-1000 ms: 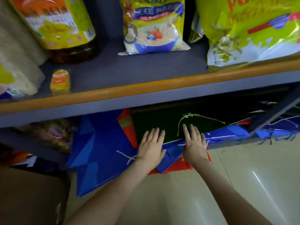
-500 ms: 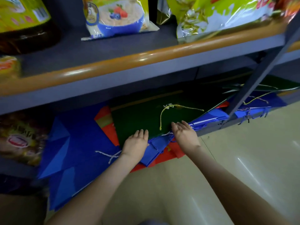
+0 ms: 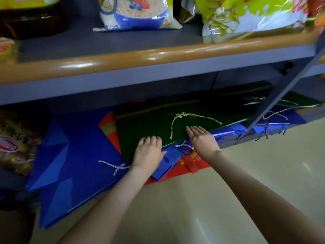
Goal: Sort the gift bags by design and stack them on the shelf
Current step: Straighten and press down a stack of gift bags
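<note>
Both hands, left hand (image 3: 148,152) and right hand (image 3: 202,140), lie flat and open, gripping nothing, on the green gift bag (image 3: 149,127) at the shelf's (image 3: 228,143) front edge, likely squaring it.

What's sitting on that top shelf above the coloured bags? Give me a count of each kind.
Dark bottle: 1
Printed food pouches, the oat pouch and the yellow-green bag: 2
Small orange packet, cut off at the left edge: 1
Gold foil bag, mostly hidden: 1
Total: 5
</note>
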### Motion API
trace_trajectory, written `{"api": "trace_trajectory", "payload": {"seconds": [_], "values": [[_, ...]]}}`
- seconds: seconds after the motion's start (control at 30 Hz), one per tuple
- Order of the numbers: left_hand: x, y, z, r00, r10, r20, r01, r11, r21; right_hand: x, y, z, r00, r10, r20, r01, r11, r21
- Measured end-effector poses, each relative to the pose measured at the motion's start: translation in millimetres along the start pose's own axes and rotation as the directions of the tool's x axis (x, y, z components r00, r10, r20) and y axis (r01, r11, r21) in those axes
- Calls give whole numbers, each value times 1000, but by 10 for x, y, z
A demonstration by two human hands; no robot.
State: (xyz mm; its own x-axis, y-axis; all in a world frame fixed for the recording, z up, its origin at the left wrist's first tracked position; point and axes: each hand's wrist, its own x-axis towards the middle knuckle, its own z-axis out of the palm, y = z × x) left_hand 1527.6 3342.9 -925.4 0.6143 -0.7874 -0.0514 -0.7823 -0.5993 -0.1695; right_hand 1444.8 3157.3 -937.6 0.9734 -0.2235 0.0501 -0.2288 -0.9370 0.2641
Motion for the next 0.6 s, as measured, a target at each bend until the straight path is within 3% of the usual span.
{"api": "trace_trajectory", "payload": {"seconds": [0.13, 0.23, 0.37, 0.5, 0.6], "values": [[-43, 46, -263, 1000, 20, -11, -20, 1000, 23, -138, -166, -176, 958, -165, -236, 190, 978, 86], [-173, 46, -481, 997, 72, -34, -71, 997, 9, -232, -157, -323, 953, -157, -259, 204, 964, 168], [-368, 155, -655, 967, 185, -174, -192, 981, -22, -348, 155, -435, 957, -142, -251, 195, 960, 202], [-478, 581, -933, 977, 207, 60, -197, 970, -141, -732, 501, -506, 952, -253, -175, 280, 947, 155], [-421, 882, -1139, 916, 307, 258, -224, 925, -306, -1100, 817, -546, 968, -234, -93, 248, 949, 192]]}}
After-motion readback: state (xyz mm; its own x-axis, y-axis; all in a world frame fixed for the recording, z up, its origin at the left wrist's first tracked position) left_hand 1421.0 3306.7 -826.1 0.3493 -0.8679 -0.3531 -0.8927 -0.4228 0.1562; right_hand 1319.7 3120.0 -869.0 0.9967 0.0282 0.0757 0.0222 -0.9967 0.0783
